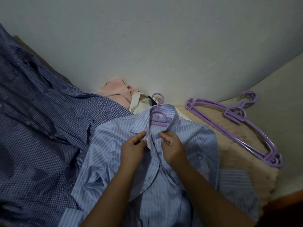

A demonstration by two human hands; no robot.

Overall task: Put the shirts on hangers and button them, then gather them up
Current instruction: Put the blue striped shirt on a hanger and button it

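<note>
A light blue striped shirt (118, 154) lies front up in the middle, with a purple hanger (158, 119) inside its collar and the hook pointing to the wall. My left hand (133, 149) pinches the left edge of the shirt's front just below the collar. My right hand (172, 148) pinches the right edge of the front beside a button. The two hands are close together at the top of the placket.
A dark blue checked shirt (37, 128) is spread over the left side. Pink (114, 90) and cream (139, 102) garments are bunched against the white wall. A stack of purple hangers (236, 122) lies on the beige cover (229, 148) at right.
</note>
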